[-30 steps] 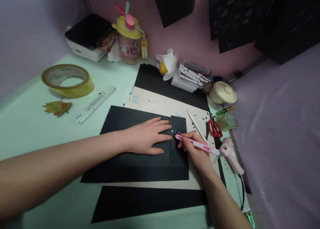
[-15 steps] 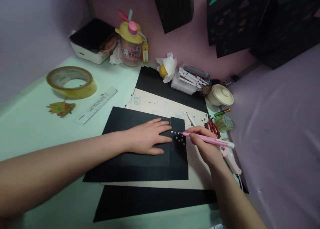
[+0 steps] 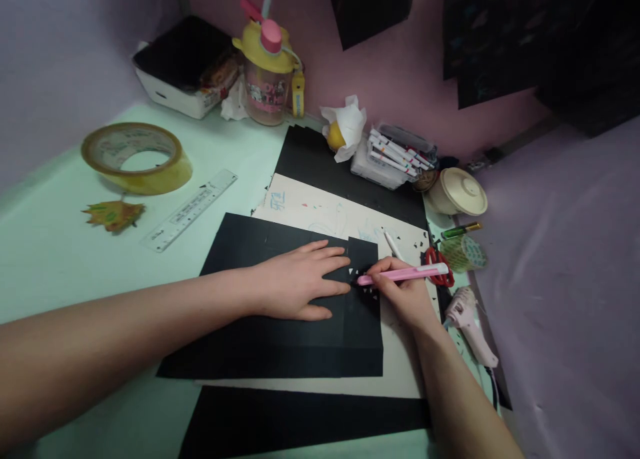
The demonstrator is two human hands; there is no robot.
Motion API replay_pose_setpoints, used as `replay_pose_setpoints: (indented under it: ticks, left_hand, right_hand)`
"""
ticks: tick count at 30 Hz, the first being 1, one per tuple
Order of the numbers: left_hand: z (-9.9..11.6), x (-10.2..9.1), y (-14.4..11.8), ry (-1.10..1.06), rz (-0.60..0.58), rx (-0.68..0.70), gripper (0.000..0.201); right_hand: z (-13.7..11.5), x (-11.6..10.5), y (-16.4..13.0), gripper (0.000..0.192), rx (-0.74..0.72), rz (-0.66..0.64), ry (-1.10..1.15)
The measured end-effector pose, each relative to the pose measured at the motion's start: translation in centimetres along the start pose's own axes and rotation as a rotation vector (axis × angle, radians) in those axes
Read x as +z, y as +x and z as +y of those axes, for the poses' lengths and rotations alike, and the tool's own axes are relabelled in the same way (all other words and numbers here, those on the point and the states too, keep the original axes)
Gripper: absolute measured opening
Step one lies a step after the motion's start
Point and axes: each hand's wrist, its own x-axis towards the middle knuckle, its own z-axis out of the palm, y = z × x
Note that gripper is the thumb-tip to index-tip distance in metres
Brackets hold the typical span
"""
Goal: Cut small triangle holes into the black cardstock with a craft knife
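Note:
My left hand [image 3: 300, 282] lies flat with spread fingers on a sheet of black card [image 3: 280, 345]. Gripped in my right hand [image 3: 407, 299] is a pink craft knife [image 3: 405, 273], its dark tip at the card's right-hand flap. Small white triangular cut-outs show around that tip, partly hidden by my right fingers. Under the card lies a white sheet [image 3: 295, 212] with blue pen drawings, and beneath that sits more black card [image 3: 310, 419]. A white pen [image 3: 393, 244] rests just beyond my right hand.
On the left are a tape roll [image 3: 170, 175], a clear ruler [image 3: 190, 212] and a dry leaf [image 3: 115, 215]. A yellow-lidded cup [image 3: 267, 92] and a marker box [image 3: 390, 159] stand behind. Red-handled scissors [image 3: 440, 269] and a glue gun [image 3: 473, 325] lie right.
My right hand has brought the knife tip slightly down and left among the cut-outs, with the knife's rear end swung upward. My left hand stays flat on the card. The view has shifted slightly.

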Motion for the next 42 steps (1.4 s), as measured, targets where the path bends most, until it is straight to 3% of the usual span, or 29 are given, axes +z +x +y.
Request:
replay_pose_setpoints:
  ticks: [42]
  left_hand:
    - [-0.09,-0.01,0.09,-0.011,-0.004,0.014,0.043]
  right_hand:
    - [-0.71,0.16,-0.02,0.012,-0.011,-0.046,-0.064]
